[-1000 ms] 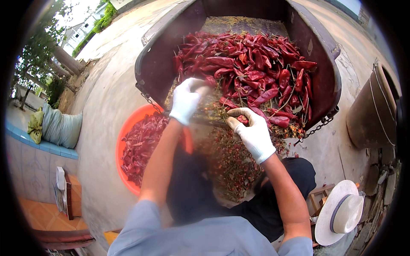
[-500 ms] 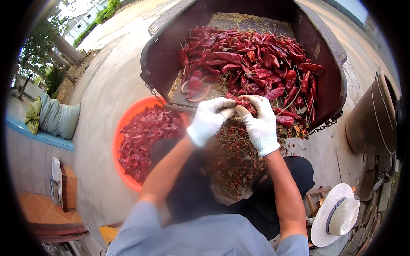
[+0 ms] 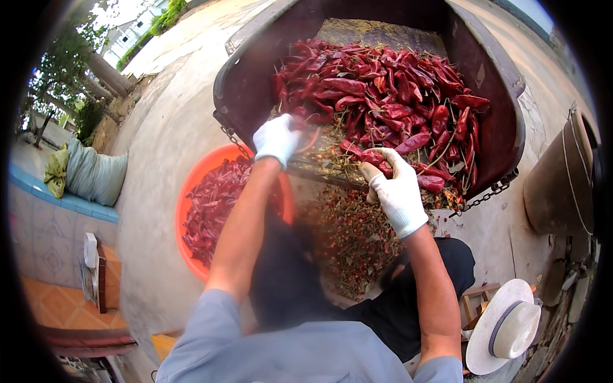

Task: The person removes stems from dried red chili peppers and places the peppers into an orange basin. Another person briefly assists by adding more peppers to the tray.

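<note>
Dried red chili peppers [image 3: 389, 96], wrinkled and stemmed, lie heaped in a dark maroon cart bed [image 3: 246, 70] in front of me. White gloves cover both hands. My right hand [image 3: 399, 191] is closed, pinching a red chili pepper [image 3: 375, 158] between thumb and fingers at the bed's near edge. My left hand [image 3: 276, 139] is over the bed's near left corner, beside the heap; its fingertips are blurred and partly hidden, so I cannot tell what they hold. Below it on the left, an orange basin [image 3: 185, 246] holds many red peppers.
Stems, leaves and pepper scraps [image 3: 351, 242] are piled on the ground between my knees. A chain [image 3: 482, 198] hangs at the bed's right corner. A tall brown bucket [image 3: 552, 185] stands at right, a straw hat [image 3: 514, 329] lower right, a pale sack [image 3: 96, 172] far left.
My hands were together over a pepper at the bed's near edge. The left has moved away left and forward; the right stays near the same spot with a pepper.
</note>
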`<state>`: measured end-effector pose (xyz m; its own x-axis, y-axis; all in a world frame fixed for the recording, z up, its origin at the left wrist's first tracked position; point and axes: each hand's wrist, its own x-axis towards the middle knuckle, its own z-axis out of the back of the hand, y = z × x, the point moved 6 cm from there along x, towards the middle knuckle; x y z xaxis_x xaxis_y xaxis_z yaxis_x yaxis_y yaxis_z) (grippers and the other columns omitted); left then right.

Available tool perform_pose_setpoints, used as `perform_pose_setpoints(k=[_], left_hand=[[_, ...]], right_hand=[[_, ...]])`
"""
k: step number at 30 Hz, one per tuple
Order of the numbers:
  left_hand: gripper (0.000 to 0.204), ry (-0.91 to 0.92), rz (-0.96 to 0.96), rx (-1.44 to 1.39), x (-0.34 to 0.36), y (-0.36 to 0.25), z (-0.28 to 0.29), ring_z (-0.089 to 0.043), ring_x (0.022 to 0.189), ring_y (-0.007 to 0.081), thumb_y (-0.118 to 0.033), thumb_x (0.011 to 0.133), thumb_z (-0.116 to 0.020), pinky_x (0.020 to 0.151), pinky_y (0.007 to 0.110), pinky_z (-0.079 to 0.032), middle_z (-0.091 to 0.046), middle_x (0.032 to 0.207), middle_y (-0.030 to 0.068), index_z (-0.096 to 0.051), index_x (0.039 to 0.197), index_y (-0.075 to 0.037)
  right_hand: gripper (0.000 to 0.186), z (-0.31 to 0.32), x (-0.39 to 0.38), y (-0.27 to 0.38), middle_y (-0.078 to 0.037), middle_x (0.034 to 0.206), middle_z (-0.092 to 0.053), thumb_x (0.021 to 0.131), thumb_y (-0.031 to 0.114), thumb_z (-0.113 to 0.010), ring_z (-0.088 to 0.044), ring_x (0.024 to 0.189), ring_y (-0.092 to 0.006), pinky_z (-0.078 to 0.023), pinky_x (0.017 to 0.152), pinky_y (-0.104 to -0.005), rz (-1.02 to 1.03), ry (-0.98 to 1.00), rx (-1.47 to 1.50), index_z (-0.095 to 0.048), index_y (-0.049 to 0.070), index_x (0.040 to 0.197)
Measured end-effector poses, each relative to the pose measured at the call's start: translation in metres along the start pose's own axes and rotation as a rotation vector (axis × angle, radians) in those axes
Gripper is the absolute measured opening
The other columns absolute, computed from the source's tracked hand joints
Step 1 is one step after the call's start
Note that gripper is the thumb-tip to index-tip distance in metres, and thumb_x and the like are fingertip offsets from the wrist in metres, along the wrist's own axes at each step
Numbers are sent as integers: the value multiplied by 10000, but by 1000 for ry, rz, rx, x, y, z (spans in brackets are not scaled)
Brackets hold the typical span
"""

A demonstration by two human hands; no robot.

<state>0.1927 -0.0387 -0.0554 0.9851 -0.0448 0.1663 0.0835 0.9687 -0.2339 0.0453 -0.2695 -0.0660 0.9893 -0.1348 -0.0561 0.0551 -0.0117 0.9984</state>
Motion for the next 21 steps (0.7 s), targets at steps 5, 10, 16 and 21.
perform_pose_setpoints(k=[5, 10, 16, 21], left_hand=[[227, 60, -126, -838, -31, -24, -8, -610, 812, 76, -114, 932, -674, 736, 258, -503, -721, 919, 36, -716, 1101, 31], [260, 106, -287, -1016, -99, -87, 7, -690, 876, 182, -71, 925, -669, 812, 320, -531, -744, 1002, 138, -701, 1166, 21], [255, -258, -535, -676, -122, -101, 7, -700, 897, 340, -46, 822, -713, 807, 394, -559, -718, 964, 174, -717, 1074, -12], [237, -117, -591, -730, -119, -102, 9, -707, 859, 302, -6, 836, -667, 788, 357, -559, -717, 954, 170, -703, 1069, 8]], right_hand=[[455, -3, -4, 4, -67, 909, -681, 842, 143, -801, -586, 620, -77, -479, 556, -251, -64, 29, 112, -619, -21, 1226], [468, -3, -3, 6, -75, 982, -700, 845, 146, -802, -644, 781, -96, -533, 681, -260, -20, -7, 203, -627, -20, 1245], [481, -2, -3, -2, -91, 1133, -697, 837, 217, -816, -668, 964, -141, -545, 855, -287, 98, -115, 62, -651, -9, 1228], [454, 5, -6, 14, -110, 1017, -725, 818, 236, -820, -694, 902, -172, -553, 815, -313, 249, -177, -146, -681, 7, 1185]])
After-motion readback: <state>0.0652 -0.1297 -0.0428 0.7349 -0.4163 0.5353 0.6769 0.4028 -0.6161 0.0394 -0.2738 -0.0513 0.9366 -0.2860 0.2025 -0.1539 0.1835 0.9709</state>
